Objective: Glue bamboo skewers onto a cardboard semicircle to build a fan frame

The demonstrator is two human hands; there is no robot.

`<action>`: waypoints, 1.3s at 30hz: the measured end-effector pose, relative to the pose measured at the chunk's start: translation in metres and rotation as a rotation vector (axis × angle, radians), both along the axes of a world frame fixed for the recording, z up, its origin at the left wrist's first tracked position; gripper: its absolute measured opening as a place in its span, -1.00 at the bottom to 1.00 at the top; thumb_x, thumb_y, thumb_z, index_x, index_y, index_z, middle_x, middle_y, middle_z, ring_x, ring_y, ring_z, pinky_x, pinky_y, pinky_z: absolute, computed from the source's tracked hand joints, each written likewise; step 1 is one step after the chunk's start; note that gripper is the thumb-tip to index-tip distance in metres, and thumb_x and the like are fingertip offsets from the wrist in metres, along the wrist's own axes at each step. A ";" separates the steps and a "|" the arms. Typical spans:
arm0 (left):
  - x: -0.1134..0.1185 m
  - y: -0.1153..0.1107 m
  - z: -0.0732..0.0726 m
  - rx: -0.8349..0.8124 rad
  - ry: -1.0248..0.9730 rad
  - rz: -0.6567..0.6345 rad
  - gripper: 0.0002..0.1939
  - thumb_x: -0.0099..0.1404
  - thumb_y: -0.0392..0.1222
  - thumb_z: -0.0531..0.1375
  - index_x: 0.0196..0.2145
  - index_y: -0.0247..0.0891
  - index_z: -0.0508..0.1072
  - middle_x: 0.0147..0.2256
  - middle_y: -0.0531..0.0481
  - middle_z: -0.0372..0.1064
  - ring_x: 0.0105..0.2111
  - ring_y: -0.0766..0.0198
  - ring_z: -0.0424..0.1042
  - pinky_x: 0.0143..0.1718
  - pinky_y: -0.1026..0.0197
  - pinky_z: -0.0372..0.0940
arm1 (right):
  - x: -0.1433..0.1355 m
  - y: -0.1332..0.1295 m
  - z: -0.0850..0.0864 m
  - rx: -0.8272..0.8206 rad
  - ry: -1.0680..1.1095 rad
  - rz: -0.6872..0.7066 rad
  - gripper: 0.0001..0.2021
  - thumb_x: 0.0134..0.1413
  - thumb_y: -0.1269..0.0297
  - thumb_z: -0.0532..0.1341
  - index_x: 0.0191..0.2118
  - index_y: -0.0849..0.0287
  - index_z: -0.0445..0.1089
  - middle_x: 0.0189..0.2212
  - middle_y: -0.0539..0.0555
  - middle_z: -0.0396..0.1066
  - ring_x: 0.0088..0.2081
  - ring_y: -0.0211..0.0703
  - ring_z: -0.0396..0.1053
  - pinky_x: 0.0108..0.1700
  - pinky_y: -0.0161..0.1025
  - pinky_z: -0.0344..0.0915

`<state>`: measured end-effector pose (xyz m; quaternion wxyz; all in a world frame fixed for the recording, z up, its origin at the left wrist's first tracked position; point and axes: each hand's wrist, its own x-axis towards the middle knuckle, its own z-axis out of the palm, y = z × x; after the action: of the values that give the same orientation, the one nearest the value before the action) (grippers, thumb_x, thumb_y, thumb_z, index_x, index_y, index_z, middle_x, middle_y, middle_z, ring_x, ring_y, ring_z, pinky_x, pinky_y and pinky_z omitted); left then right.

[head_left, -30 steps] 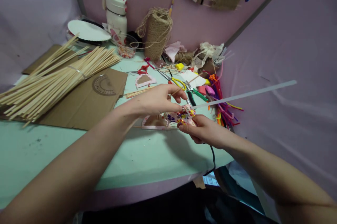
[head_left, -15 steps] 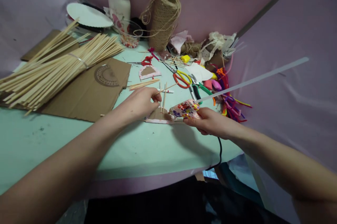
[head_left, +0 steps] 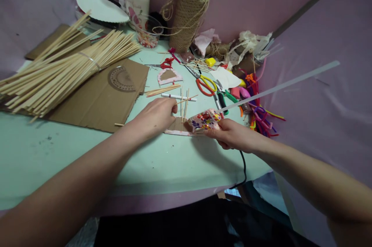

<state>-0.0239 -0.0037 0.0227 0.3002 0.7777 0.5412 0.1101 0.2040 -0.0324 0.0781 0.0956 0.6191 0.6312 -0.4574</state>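
Here's the head view: pink walls around you and a pale green tabletop [head_left: 139, 173] under your hands. Your right hand [head_left: 232, 134] is gripping a flower-patterned glue gun [head_left: 206, 120], its translucent glue stick [head_left: 279, 87] slanting out up and to the right, black cord [head_left: 244, 165] dropping just below that hand. Your left hand [head_left: 159, 113] is nearly closed, pinching a thin wooden stick [head_left: 187, 100] that pokes out past the fingertips.

Between your hands lies the pink-edged cardboard piece [head_left: 176, 124], the gun's front end right over its right side, with upright-looking sticks [head_left: 182, 105] beside your left fingers. Just beyond that hand, there's a white pen [head_left: 177, 97], then loose skewers [head_left: 162, 90]. Left of it, a big cardboard sheet [head_left: 95, 103] carries a clear protractor [head_left: 121, 79] and a banded skewer bundle [head_left: 72, 71]. Beyond your right hand: orange-and-yellow-handled scissors [head_left: 207, 85], green-handled pliers [head_left: 225, 100], and, farther right, bright pipe cleaners [head_left: 261, 119].
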 end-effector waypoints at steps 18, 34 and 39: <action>-0.001 0.000 -0.006 0.000 -0.026 -0.027 -0.82 0.05 -0.33 0.08 -0.33 -0.21 0.36 -0.32 -0.08 0.42 -0.31 0.15 0.35 -0.35 0.17 0.14 | 0.000 0.000 -0.001 0.015 -0.040 0.036 -0.51 0.13 -0.11 0.09 -0.64 0.15 0.16 -0.76 -0.01 0.19 -0.68 -0.35 0.08 -0.62 -0.34 0.02; -0.002 0.001 -0.007 -0.002 -0.012 -0.050 -0.82 0.10 -0.34 0.07 -0.30 -0.22 0.33 -0.28 -0.10 0.42 -0.28 0.16 0.37 -0.31 0.18 0.16 | 0.000 0.000 -0.001 0.016 -0.072 0.059 -0.49 0.14 -0.12 0.08 -0.66 0.15 0.15 -0.77 -0.03 0.16 -0.70 -0.37 0.05 -0.62 -0.34 0.01; -0.001 0.002 -0.008 -0.023 -0.001 -0.036 -0.81 0.09 -0.35 0.09 -0.29 -0.22 0.32 -0.28 -0.08 0.42 -0.28 0.17 0.37 -0.32 0.19 0.16 | 0.001 0.001 -0.001 0.023 -0.086 0.069 -0.49 0.12 -0.13 0.10 -0.66 0.15 0.16 -0.78 -0.03 0.17 -0.70 -0.37 0.06 -0.62 -0.35 0.02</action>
<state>-0.0247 -0.0018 0.0150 0.3112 0.7839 0.5281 0.0987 0.2054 -0.0314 0.0768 0.1311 0.6170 0.6528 -0.4195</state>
